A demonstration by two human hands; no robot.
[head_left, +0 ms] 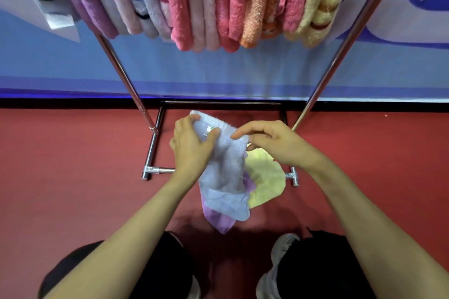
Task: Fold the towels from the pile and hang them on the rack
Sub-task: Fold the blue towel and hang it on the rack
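A pale blue towel (224, 170) is held up by both hands above the red floor (73, 153), in front of the base of the metal rack (340, 56). The upper left part of the towel is gripped by the left hand (192, 145), with the thumb pressed on the cloth beside a small label. The upper right edge is pinched by the curled fingers of the right hand (274, 143). The lower part of the towel hangs down loosely. Under it, a yellow towel (266, 177) and a purple towel (220, 222) are seen lying on the floor between the rack's feet. Many folded towels (206, 7) in purple, pink, orange and yellow are hung side by side on the top bar.
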